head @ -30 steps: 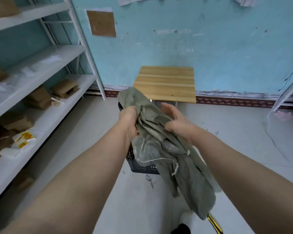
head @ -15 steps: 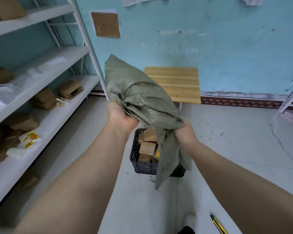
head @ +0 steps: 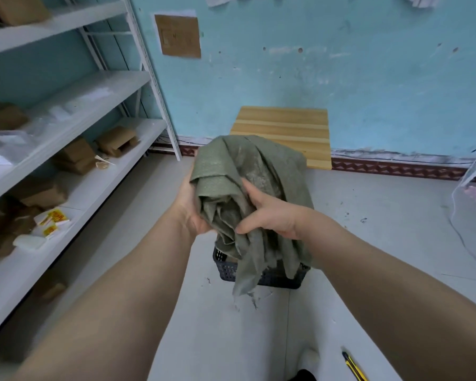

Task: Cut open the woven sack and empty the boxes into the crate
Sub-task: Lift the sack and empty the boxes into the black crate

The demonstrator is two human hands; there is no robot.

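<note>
Both hands are closed on the sack [head: 248, 193], which is held up in the air over the crate [head: 261, 273]. The left hand [head: 188, 207] cups the bundle from the left and below, with its fingers lost in the folds. The right hand [head: 270, 215] clamps the front, fingers spread and curled into the cloth and the thumb tucked in low.

The sack looks limp and hollow to me, so I judge the job is now wadding it up. Any boxes in the crate are hidden behind the hanging cloth. To do this well, I would keep the bundle right above the crate while squeezing it, so a leftover box would drop in and not onto the floor [head: 368, 243]. Then gather the loose tail upward into the wad before carrying it off, as the frayed edge could snag the crate's rim.

The sack's long axis runs roughly up and down. The bulky crumpled end points up towards the wall and the wooden tabletop [head: 283, 125]. The ragged thin end dangles down across the near side of the crate.

A knife [head: 353, 367] lies on the floor well apart from the crate, near the person's foot, and is worth stepping around.
</note>
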